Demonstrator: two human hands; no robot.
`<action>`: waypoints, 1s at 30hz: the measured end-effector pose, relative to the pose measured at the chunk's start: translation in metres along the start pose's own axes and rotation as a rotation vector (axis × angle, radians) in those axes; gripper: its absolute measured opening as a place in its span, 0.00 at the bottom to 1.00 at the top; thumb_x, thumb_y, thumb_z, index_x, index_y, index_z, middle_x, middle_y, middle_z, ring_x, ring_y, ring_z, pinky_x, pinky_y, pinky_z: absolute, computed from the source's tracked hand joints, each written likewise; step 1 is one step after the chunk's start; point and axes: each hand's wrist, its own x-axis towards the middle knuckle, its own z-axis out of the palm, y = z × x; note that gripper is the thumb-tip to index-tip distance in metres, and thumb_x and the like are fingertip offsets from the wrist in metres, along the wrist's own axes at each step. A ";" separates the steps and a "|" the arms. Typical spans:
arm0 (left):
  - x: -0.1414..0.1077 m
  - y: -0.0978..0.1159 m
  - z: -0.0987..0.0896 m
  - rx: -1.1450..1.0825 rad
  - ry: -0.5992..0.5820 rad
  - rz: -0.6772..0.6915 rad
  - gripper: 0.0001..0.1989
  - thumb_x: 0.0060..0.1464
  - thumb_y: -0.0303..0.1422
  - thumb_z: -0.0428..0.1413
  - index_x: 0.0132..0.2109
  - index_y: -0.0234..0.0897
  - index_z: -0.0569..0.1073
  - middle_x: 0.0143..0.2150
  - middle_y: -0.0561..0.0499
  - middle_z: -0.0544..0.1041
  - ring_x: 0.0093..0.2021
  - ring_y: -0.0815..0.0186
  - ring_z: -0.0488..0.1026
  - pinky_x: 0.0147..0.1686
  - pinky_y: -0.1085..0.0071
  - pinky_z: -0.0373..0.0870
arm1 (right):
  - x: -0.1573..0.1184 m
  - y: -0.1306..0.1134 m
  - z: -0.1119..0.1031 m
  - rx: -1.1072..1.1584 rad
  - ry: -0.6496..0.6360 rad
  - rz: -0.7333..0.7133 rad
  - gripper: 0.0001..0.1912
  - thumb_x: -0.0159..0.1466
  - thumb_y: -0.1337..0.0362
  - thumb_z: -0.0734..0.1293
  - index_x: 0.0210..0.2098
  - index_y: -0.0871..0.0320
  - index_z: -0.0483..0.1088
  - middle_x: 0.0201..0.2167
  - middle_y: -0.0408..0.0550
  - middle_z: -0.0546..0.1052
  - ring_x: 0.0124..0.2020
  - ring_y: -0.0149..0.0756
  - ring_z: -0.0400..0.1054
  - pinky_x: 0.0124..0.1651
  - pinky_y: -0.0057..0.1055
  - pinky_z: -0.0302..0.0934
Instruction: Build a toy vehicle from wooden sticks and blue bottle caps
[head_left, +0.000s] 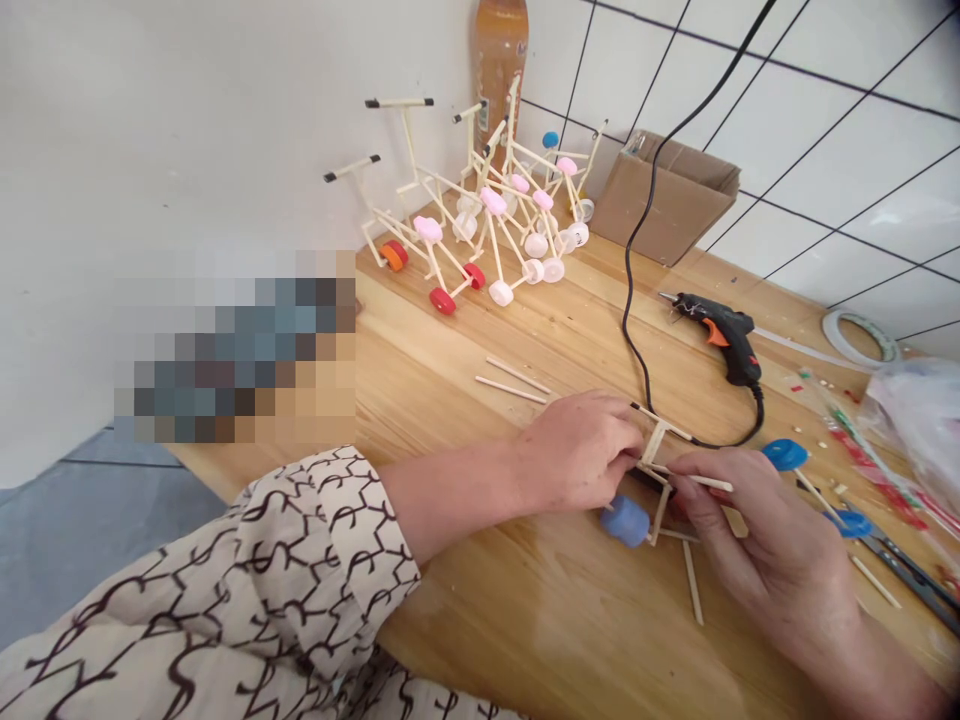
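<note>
My left hand (574,450) is closed around one side of a small frame of wooden sticks (655,440), its fingertips pinching a joint. A crossbar with a dark tip tops the frame, and blue bottle caps (625,521) are fixed low on it, just below the left fingers. Between the thumb and fingers of my right hand (765,530) is a short wooden stick (709,483), its end touching the frame beside the left fingertips. Part of the frame is hidden behind both hands.
Several finished stick tricycles (493,202) with cap wheels stand at the back. A glue gun (720,335), its black cord (628,270), a cardboard box (664,200) and a tape roll (860,338) lie beyond the hands. Right are a blue-capped axle (814,490) and a cutter knife (911,575).
</note>
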 end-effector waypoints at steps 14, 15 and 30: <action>0.003 -0.001 0.003 0.024 -0.025 -0.045 0.06 0.48 0.26 0.54 0.26 0.33 0.74 0.26 0.50 0.69 0.31 0.65 0.68 0.34 0.69 0.66 | 0.001 0.001 0.000 -0.017 -0.003 -0.049 0.09 0.61 0.75 0.61 0.40 0.59 0.66 0.28 0.47 0.72 0.29 0.35 0.66 0.33 0.33 0.59; 0.004 -0.001 0.003 0.025 -0.027 -0.049 0.06 0.48 0.27 0.54 0.26 0.33 0.74 0.26 0.50 0.69 0.31 0.65 0.68 0.34 0.69 0.66 | 0.000 0.001 0.000 -0.018 -0.002 -0.049 0.08 0.61 0.74 0.61 0.40 0.59 0.66 0.28 0.47 0.72 0.29 0.35 0.66 0.33 0.33 0.59; 0.004 -0.001 0.003 0.007 -0.032 -0.054 0.06 0.47 0.25 0.53 0.25 0.34 0.73 0.27 0.50 0.70 0.32 0.65 0.68 0.34 0.70 0.66 | 0.001 0.001 0.003 -0.014 0.021 -0.010 0.07 0.62 0.74 0.60 0.39 0.60 0.66 0.29 0.46 0.72 0.30 0.34 0.68 0.33 0.31 0.61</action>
